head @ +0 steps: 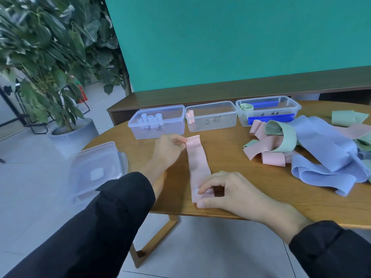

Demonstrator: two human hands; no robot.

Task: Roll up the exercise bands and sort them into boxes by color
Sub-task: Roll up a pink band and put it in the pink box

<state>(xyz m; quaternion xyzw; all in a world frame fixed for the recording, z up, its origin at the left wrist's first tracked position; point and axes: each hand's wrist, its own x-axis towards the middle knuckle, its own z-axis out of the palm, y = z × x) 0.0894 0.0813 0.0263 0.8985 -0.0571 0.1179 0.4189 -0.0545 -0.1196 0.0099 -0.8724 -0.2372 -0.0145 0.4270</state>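
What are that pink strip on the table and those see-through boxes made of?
The pink band looks like thin matte rubber or latex: it lies flat and limp, and its near end bends under the right hand's fingers, though soft elastic fabric is possible. The boxes look like clear, slightly glossy plastic: the rolls inside show through the walls. The table shows wood grain, possibly veneer.

Matt, smooth pink band (197, 167) on a satin wooden table (241, 177); boxes (211, 117) of clear glossy plastic.
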